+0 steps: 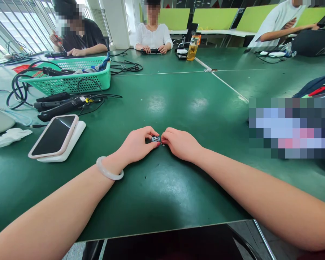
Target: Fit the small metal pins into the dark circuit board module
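Observation:
My left hand (137,145) and my right hand (180,143) meet on the green table (162,104), both pinching a small circuit board (155,139) between their fingertips. The board is tiny, bluish with dark parts, and rests at table level. A pale bangle (109,170) circles my left wrist. Both hands have fingers curled closed around the board's ends.
A phone (54,135) lies on a white pad at the left, beside black devices and cables (59,104) and a green basket (70,76). Three other people sit along the far edge. A bottle (193,47) stands at the back. A dark screen (178,242) is near me.

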### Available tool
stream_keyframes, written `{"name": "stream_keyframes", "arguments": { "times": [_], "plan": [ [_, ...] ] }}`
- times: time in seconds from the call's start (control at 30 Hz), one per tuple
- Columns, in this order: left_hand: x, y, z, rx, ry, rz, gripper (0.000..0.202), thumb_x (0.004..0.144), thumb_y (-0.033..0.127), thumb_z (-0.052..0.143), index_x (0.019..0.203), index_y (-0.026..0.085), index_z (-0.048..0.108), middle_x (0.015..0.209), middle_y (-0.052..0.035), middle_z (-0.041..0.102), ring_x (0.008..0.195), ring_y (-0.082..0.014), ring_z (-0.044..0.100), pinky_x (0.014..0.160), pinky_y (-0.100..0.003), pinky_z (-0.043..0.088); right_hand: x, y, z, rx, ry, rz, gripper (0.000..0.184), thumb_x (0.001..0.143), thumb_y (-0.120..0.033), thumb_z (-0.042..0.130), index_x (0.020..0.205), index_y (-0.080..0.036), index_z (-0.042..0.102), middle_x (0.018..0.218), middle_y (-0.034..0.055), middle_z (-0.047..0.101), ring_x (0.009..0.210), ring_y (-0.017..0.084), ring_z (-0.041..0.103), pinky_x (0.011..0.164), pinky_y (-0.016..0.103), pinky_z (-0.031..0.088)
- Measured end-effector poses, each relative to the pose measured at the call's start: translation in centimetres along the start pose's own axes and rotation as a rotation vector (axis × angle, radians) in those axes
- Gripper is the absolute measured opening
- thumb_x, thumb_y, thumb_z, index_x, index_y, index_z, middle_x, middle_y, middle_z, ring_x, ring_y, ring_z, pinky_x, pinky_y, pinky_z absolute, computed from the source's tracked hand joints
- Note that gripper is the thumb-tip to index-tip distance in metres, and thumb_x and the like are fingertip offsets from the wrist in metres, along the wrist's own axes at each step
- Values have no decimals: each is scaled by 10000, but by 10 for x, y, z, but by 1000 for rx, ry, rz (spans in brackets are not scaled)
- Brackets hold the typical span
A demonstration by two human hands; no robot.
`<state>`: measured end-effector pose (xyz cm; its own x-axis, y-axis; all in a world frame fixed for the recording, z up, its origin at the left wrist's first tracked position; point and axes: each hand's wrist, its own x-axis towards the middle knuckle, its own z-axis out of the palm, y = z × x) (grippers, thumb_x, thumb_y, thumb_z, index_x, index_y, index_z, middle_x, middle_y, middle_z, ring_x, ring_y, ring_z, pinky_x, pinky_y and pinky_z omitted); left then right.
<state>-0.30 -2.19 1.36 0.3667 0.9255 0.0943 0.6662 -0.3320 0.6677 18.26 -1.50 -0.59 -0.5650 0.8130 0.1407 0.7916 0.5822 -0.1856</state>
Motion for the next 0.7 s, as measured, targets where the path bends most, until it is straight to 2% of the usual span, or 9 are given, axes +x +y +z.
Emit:
{"name": "stream_keyframes", "arguments": {
  "times": [0.3, 0.5, 0.7],
  "plan": [
    [0, 0, 1, -77, -75, 52, 199, 736, 301, 633, 911, 209, 607, 905, -3, 686, 828, -158, 630, 770, -298, 471, -11, 5, -17, -186, -41, 29, 178, 885, -149, 423, 854, -158, 598, 847, 49, 573, 644, 136, 533, 560, 264, 324],
    [1, 1, 0, -29, -65, 84, 220, 709, 308, 668, 903, 213, 629, 887, 0, 670, 823, -163, 611, 777, -307, 458, -12, -8, -18, -4, 169, -3, 187, 902, -180, 416, 861, -173, 599, 883, 31, 582, 666, 120, 523, 572, 249, 341],
    [0, 3, 0, -102, -97, 104, 189, 702, 309, 670, 844, 197, 616, 857, 2, 656, 822, -163, 596, 790, -313, 450, -11, -15, -11, 29, 245, -83, 223, 919, -211, 402, 836, -159, 602, 877, 42, 593, 664, 118, 509, 558, 241, 329]
  ]
}}
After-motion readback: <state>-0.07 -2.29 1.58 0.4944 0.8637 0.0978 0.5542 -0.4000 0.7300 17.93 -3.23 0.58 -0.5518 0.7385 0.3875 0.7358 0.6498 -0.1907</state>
